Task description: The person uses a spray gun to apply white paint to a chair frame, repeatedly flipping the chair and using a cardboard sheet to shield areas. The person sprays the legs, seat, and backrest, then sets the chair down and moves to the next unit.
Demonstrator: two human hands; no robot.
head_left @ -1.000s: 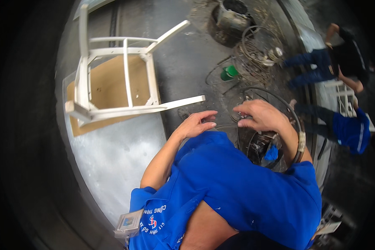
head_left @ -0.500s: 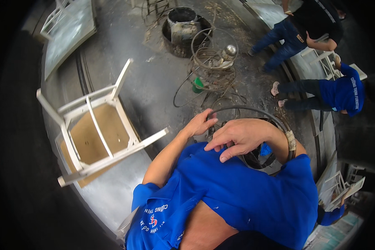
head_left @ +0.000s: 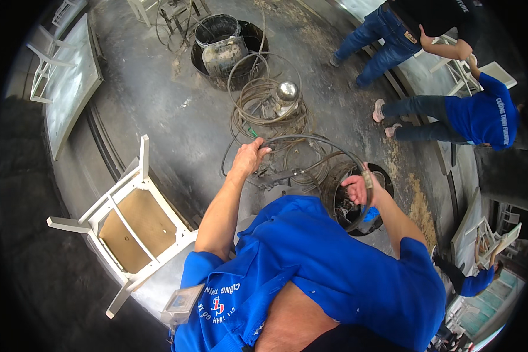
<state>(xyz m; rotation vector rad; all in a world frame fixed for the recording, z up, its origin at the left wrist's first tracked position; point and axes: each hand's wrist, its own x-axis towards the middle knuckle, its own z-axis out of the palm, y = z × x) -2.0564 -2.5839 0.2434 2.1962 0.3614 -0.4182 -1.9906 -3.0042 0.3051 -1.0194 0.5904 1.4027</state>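
Note:
My left hand (head_left: 249, 157) is closed around a dark rubber hose (head_left: 311, 141) that arches over to my right hand (head_left: 358, 189). The right hand grips the same hose near its pale end fitting, just above a black bucket (head_left: 381, 176). Under the hose arch lies a grey spray gun (head_left: 278, 176) on the floor. My blue shirt fills the lower middle of the view.
More coiled hoses and a shiny metal canister (head_left: 287, 92) lie ahead, with dark drums (head_left: 223, 41) beyond. A white overturned chair (head_left: 129, 223) sits on a grey sheet at the left. Two people (head_left: 481, 114) stand and crouch at the upper right; another sleeve (head_left: 469, 281) shows at the right.
Both hands have moved apart and taken hold of the hose, stretching it into an arch. The view has swung so the chair now sits lower left.

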